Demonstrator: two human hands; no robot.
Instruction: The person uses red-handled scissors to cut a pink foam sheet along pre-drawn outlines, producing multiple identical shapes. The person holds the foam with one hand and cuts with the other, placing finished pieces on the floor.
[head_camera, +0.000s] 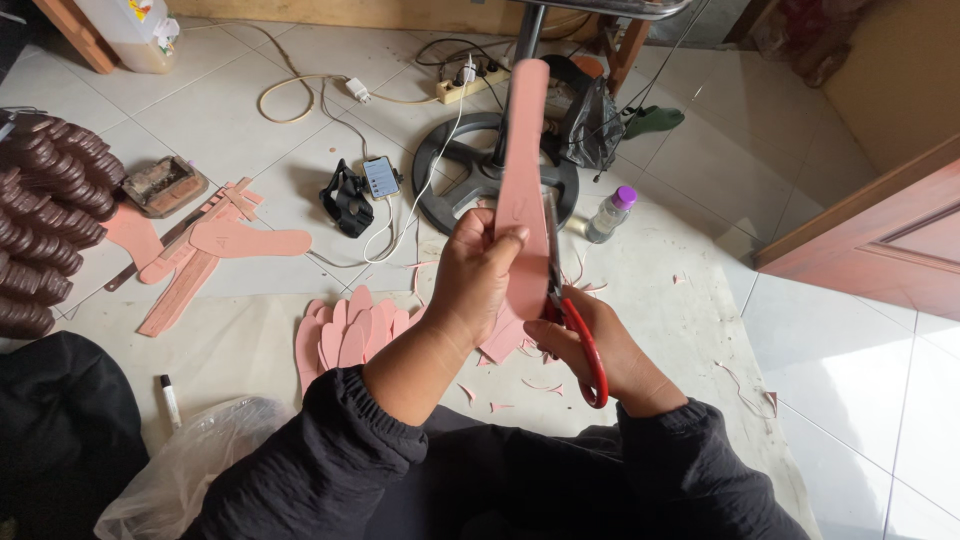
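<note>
My left hand (475, 275) holds a long pink shoe-sole-shaped piece (526, 150) upright in front of me. My right hand (590, 345) grips red-handled scissors (585, 345), whose blades run up along the right edge of that pink piece. Both arms wear black sleeves. Below my hands lies a fanned pile of cut pink soles (350, 335) on the floor, with thin pink trimmings scattered about.
More pink soles and strips (215, 245) lie at left beside stacked brown soles (45, 200). A phone (381, 177), cables, a power strip (465, 85), a round black stand base (450, 165), a small bottle (610, 213), a marker (170, 400) and a plastic bag (185, 465) lie around. A wooden door (880, 240) stands right.
</note>
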